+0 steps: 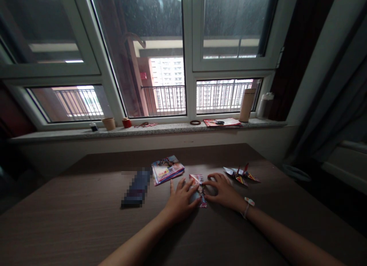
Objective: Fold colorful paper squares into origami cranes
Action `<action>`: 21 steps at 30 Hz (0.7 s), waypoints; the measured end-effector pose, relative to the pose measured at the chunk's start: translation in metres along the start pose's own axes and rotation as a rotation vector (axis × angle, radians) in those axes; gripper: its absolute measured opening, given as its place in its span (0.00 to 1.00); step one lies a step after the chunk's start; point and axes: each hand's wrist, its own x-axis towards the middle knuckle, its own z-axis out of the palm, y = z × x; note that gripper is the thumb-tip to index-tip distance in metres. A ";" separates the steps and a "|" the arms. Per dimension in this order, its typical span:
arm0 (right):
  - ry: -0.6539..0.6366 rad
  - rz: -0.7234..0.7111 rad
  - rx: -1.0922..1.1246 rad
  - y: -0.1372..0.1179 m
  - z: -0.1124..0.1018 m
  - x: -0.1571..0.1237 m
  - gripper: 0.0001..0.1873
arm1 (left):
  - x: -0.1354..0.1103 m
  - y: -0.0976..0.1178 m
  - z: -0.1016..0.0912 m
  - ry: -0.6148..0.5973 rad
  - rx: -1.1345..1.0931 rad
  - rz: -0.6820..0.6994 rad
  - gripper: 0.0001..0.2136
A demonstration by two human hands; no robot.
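Note:
A small piece of folded printed paper (202,193) lies on the table between my two hands, with a pale pointed fold near its top. My left hand (181,199) rests over its left side, fingers spread and thumb on the lower part. From the right, my right hand (223,191) reaches its edge with bent fingers, the index fingertip and thumb touching the paper some way apart. Part of the paper is hidden under my left fingers. Two folded paper cranes (242,176) sit just beyond my right hand.
A stack of printed sheets (168,169) lies beyond my left hand, beside a dark pixelated object (137,188). On the windowsill (172,129) stand a paper cup (108,124), a red spool-like item (126,123), a tan bottle (247,105) and scissors (219,122) on papers.

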 end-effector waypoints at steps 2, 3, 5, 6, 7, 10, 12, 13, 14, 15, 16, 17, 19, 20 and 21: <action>-0.038 -0.004 0.004 0.001 -0.001 -0.001 0.28 | 0.000 0.000 0.000 0.001 -0.003 -0.001 0.25; -0.051 -0.008 0.006 0.001 -0.001 -0.001 0.29 | 0.000 0.000 0.000 0.001 -0.005 -0.001 0.25; -0.067 -0.017 0.011 0.002 -0.001 -0.002 0.32 | 0.000 -0.001 0.001 -0.002 -0.007 -0.003 0.25; -0.075 -0.022 0.013 0.002 -0.001 -0.002 0.34 | 0.000 -0.001 0.001 -0.003 -0.007 -0.004 0.25; -0.081 -0.027 0.013 0.002 -0.001 -0.003 0.35 | 0.000 -0.001 0.001 -0.002 -0.005 -0.005 0.25; -0.097 -0.038 0.013 0.003 -0.001 -0.004 0.37 | 0.000 -0.001 0.002 -0.001 0.001 -0.006 0.25; -0.101 -0.043 0.013 0.004 -0.002 -0.004 0.37 | 0.000 0.000 0.002 -0.001 0.007 -0.008 0.25; -0.102 -0.045 0.015 0.004 -0.002 -0.004 0.37 | 0.000 0.000 0.002 -0.002 0.010 -0.010 0.25; -0.104 -0.049 0.017 0.004 -0.002 -0.004 0.37 | 0.000 0.000 0.002 -0.002 0.012 -0.011 0.25; -0.105 -0.052 0.018 0.004 -0.002 -0.004 0.38 | 0.000 0.000 0.001 -0.003 0.012 -0.012 0.25; -0.105 -0.056 0.018 0.004 -0.002 -0.004 0.38 | 0.000 0.001 0.001 -0.004 0.012 -0.012 0.25; -0.104 -0.059 0.017 0.004 -0.002 -0.004 0.38 | 0.000 0.001 0.001 -0.005 0.012 -0.012 0.25; -0.098 -0.064 0.013 0.004 -0.003 -0.005 0.39 | 0.000 0.001 0.000 -0.005 0.012 -0.010 0.24; -0.096 -0.066 0.011 0.004 -0.003 -0.005 0.39 | 0.000 0.001 0.000 -0.003 0.014 -0.010 0.24; -0.095 -0.067 0.010 0.004 -0.003 -0.005 0.39 | 0.000 0.001 0.000 -0.002 0.015 -0.011 0.24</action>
